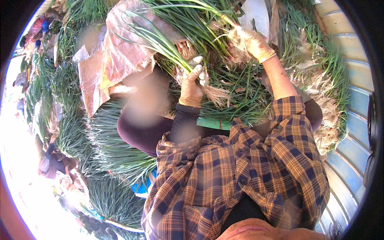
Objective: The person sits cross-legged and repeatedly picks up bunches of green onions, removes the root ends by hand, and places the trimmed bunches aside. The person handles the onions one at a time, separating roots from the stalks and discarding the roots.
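Note:
My left hand (193, 85), in a pale glove with worn whitish fingertips, grips a small bunch of green onions (168, 49). Their leaves point up and to the left, and a tuft of pale roots (216, 93) hangs out below the fist. Further up on the right, my gloved right hand (250, 42) has its fingers closed around the root end of another green onion stalk (226, 19), whose leaves run to the upper left. Behind both hands lies a heap of green onions (183, 18) with roots towards me. Loose leaves and trimmings (240, 90) cover the space between my knees.
Pinkish woven sacking (126, 39) drapes at the upper left. Bundled green onions (120, 135) stand by my left knee, and more (318, 78) line the right side, against a ribbed metal wall (357, 111). Something green (213, 123) shows at my lap. People (55, 159) sit at far left.

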`<state>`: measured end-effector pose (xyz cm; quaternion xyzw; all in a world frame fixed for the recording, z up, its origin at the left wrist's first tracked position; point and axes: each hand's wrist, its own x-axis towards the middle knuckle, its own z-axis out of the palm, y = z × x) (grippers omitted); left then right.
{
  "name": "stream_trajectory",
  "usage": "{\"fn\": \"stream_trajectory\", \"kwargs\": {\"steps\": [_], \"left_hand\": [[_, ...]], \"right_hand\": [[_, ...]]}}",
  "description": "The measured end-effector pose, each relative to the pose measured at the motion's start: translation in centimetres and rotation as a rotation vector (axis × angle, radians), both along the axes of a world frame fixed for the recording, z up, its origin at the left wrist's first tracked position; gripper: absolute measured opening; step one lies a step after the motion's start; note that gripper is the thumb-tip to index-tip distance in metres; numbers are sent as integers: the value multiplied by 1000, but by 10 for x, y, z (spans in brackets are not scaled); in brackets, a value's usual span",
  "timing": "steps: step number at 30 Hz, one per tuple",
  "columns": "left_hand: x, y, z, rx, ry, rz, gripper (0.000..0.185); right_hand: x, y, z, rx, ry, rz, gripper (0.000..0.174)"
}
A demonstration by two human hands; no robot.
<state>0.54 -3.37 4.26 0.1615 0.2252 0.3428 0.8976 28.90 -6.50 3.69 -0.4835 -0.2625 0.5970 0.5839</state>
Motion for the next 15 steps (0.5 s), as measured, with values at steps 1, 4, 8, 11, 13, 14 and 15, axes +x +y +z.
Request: {"fn": "stream_trajectory", "kwargs": {"steps": [1, 4, 8, 11, 13, 14, 15], "left_hand": [[3, -3, 0, 10, 83, 44, 24], [8, -6, 3, 62, 107, -36, 21], [16, -14, 7, 212, 323, 10, 17], [18, -19, 9, 155, 188, 80, 13], [18, -22, 10, 185, 285, 90, 10], [16, -23, 11, 260, 280, 41, 11], [15, -23, 11, 303, 343, 18, 12]], "right_hand": [[1, -1, 8, -94, -149, 84, 39], [-20, -18, 20, -7, -970, 79, 40], [-84, -58, 21, 136, -1082, 156, 28], [-106, -68, 22, 307, -1098, 458, 31], [-107, -58, 22, -105, -790, 338, 47], [-104, -48, 21, -22, -740, 319, 50], [-101, -37, 21, -105, -726, 303, 53]]}}
